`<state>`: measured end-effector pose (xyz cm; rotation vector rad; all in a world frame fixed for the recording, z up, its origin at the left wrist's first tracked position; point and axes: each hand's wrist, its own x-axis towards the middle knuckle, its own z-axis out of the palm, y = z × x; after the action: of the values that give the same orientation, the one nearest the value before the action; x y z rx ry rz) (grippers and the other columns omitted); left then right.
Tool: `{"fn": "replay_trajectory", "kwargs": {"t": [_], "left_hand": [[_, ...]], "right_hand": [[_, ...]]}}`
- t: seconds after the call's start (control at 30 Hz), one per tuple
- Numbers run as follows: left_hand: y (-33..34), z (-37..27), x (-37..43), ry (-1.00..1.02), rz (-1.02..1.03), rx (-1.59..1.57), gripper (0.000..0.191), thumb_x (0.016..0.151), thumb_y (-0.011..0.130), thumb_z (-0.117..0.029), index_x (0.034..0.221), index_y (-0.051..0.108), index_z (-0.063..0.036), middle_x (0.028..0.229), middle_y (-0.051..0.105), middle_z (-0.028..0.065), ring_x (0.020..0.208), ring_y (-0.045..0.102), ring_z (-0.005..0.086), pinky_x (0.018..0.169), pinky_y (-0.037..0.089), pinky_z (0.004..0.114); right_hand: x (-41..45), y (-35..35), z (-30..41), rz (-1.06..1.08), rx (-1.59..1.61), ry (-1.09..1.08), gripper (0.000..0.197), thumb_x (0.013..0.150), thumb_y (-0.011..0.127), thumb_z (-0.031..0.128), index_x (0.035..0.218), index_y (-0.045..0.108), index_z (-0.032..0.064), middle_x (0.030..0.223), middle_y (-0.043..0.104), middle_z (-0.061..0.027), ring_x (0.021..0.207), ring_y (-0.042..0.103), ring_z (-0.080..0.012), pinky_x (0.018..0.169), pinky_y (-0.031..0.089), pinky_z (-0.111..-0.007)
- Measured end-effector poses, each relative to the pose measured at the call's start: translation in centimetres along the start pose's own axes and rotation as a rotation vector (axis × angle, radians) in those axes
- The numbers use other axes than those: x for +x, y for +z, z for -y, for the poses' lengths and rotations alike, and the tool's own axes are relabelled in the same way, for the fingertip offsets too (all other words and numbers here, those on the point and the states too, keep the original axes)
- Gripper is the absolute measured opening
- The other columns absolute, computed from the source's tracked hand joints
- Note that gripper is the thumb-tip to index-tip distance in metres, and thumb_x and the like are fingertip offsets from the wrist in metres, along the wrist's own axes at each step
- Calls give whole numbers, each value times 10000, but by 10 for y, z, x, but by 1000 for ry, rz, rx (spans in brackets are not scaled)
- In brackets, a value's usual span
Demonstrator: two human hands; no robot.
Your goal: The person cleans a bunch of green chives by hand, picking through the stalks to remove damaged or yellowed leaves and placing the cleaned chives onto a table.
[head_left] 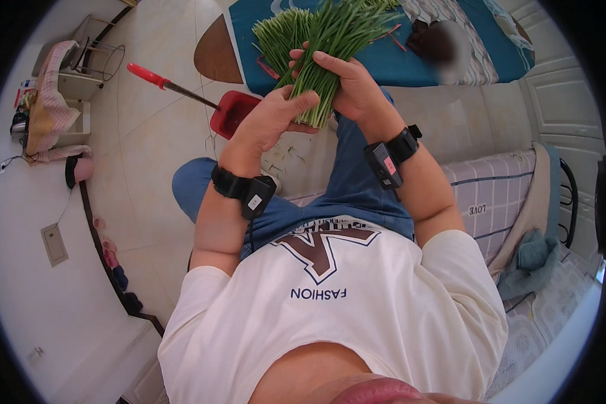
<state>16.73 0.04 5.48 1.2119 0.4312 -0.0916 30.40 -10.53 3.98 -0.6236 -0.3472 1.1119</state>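
Observation:
A bunch of green garlic chives [333, 55] is held up in front of me, its cut stem ends towards me and its leaves over the table. My right hand [351, 83] wraps around the middle of the bunch, thumb on top and fingertips showing on the far side. Around the lower stems is my left hand [288, 111], with its thumb across them and its fingers beneath the ends. Another pile of chives [283, 33] lies on the teal tablecloth [394, 70] just beyond. Beside that pile is a red tie strip [267, 67].
On the tiled floor to the left stands a red dustpan [227, 113] with a long handle [149, 76]. Green scraps [288, 154] are scattered between my feet. A dark brown item [426, 43] lies on the table, partly blurred. A cushioned bench [490, 197] is at my right.

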Motion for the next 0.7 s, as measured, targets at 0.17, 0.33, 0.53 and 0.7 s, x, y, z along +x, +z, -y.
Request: {"fn": "replay_trajectory", "kwargs": {"t": [0.17,0.33,0.53,0.7], "left_hand": [[-9,17,-17,27,63,-42,407,957,547,-286,1221,511,21,1091,646,153,928,667,252,764,566,347],[-10,20,-31,19,104,-351,421,981,478,-289,1258,479,28,1108,637,179,969,658,291,809,569,419],[-11,24,-36,7,116,-446,448,969,497,-309,1261,477,30,1113,634,180,988,652,297,828,565,460],[-9,25,-39,37,91,-349,389,933,584,-223,1222,521,30,1062,646,141,921,663,258,801,567,436]], "right_hand": [[-6,12,-14,141,-174,-31,438,870,587,97,1270,472,-39,1285,540,-163,1122,568,-279,958,488,-393],[-18,17,-15,149,8,47,436,791,537,-35,1225,516,-67,1198,597,-167,1013,625,-281,908,519,-397],[-23,4,-17,123,35,115,431,776,546,-18,1203,527,-75,1121,627,-166,972,641,-275,880,533,-389],[-21,15,-26,33,-129,139,398,786,584,0,1180,549,-51,1094,636,-143,942,644,-250,824,539,-356]]}}
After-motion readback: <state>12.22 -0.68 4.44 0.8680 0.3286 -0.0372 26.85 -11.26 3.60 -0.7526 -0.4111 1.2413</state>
